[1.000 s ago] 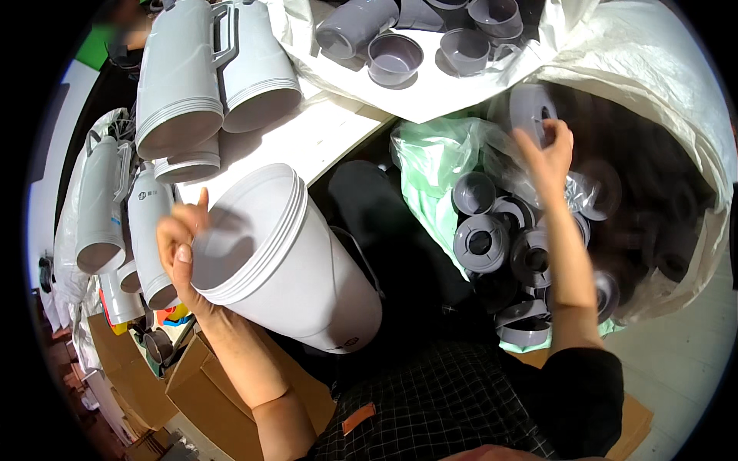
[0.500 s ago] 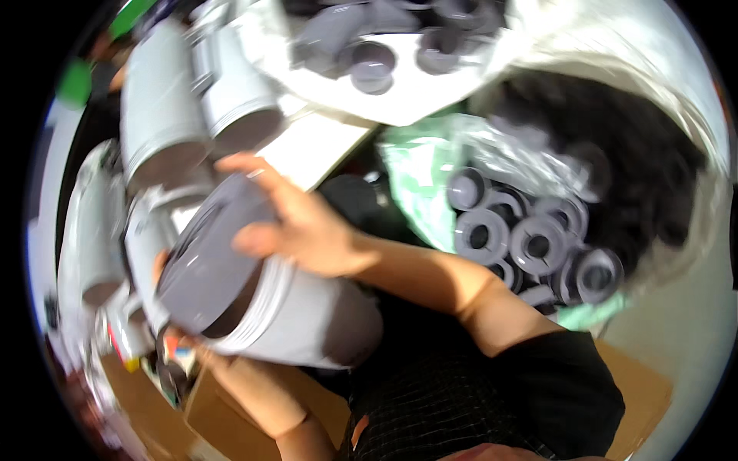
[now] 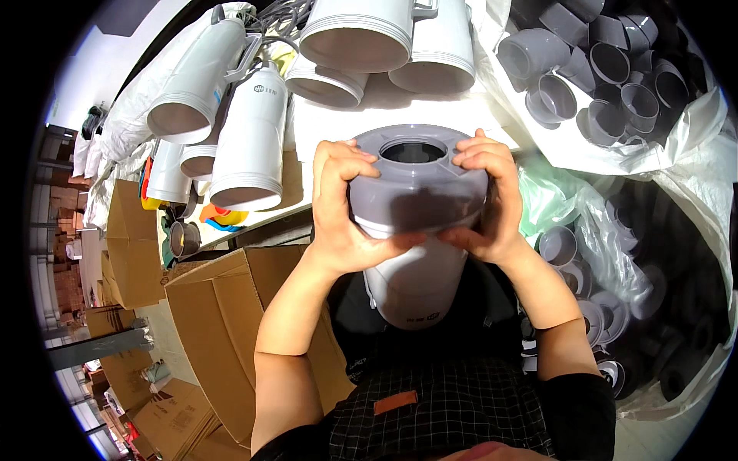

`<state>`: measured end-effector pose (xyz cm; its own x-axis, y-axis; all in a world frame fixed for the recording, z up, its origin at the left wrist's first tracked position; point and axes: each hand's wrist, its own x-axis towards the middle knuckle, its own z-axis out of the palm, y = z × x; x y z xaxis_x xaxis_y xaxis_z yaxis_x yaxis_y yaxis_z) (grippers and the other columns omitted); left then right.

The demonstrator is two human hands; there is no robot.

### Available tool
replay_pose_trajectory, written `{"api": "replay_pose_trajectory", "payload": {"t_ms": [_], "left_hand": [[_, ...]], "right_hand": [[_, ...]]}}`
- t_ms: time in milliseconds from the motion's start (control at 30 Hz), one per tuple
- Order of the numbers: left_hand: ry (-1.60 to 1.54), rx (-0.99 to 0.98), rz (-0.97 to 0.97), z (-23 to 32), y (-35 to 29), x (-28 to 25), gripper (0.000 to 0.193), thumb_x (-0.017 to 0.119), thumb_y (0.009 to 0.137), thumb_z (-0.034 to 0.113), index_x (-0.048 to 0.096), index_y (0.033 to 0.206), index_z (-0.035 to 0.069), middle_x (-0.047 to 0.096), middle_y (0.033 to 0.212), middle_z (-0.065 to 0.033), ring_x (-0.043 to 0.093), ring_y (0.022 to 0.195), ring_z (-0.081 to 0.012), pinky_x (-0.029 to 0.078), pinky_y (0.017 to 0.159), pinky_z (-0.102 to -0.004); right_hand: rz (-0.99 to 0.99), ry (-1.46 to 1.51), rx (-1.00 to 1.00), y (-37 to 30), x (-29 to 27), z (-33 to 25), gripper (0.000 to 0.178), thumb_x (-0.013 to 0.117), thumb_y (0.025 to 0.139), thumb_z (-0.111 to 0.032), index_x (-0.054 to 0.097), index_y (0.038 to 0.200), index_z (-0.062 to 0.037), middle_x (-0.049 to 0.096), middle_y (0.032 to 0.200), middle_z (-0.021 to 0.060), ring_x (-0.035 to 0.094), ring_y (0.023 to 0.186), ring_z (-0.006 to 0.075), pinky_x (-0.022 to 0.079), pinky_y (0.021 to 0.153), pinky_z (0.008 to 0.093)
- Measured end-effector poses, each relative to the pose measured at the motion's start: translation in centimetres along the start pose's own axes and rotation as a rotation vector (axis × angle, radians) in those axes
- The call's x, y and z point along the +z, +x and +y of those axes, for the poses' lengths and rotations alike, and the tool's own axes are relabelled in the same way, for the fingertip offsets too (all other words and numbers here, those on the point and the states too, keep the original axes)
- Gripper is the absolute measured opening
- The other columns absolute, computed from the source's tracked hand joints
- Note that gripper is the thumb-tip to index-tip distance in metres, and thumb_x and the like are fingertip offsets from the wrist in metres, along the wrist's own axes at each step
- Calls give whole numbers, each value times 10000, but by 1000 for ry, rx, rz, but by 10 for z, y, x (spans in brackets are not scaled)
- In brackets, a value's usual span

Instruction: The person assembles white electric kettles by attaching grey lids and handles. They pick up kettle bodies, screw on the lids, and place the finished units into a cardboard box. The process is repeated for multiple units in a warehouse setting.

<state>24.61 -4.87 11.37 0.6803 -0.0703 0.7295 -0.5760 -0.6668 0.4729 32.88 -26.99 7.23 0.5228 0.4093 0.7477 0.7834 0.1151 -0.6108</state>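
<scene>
A thick grey ring-shaped base (image 3: 419,201) with a round hole in its top sits on the end of a white jug body (image 3: 411,288) held at my lap. My left hand (image 3: 344,207) grips the base's left side, fingers over the top and thumb below its lower edge. On the opposite side, my right hand (image 3: 494,201) grips it in the same way. The jug tapers away beneath the base, toward my apron (image 3: 453,415). The seam between base and jug is partly hidden by my thumbs.
White jug shells (image 3: 250,142) lie on the table (image 3: 319,123) at left and ahead. A white bag (image 3: 538,138) at right holds grey cups (image 3: 607,65). Below it, a sack holds grey rings (image 3: 600,319) and green plastic (image 3: 542,200). A cardboard box (image 3: 219,330) stands at left.
The jug with its grey base has swung from a tilt at the left to upright in front of me. My right hand has moved from across its top to its right side.
</scene>
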Motion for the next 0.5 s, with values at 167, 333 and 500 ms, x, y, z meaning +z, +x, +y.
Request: {"api": "replay_pose_trajectory", "payload": {"t_ms": [167, 333, 500], "left_hand": [[-209, -197, 185, -3, 8, 30, 385, 748, 873, 386, 617, 950, 33, 559, 941, -119, 540, 882, -241, 464, 822, -364], [-141, -168, 255, 5, 9, 55, 361, 558, 1024, 349, 674, 934, 19, 620, 906, -92, 579, 962, -253, 467, 915, -378], [-370, -795, -451, 8, -49, 34, 1058, 831, 763, 585, 371, 1519, 5, 477, 1457, -143, 440, 1382, -261, 363, 1133, -375]], "right_hand": [[4, -459, 72, 36, 18, -50, 593, 886, 592, -307, 675, 1108, -107, 633, 1091, 94, 570, 1109, 346, 392, 1041, 533], [129, -351, 51, 28, 6, -32, 409, 850, 632, -354, 693, 916, -106, 627, 857, 47, 582, 880, 296, 413, 846, 395], [359, 720, 336, -22, -83, -20, 278, 711, 857, -205, 533, 658, -129, 585, 725, -6, 545, 796, 164, 367, 1085, 440]]}}
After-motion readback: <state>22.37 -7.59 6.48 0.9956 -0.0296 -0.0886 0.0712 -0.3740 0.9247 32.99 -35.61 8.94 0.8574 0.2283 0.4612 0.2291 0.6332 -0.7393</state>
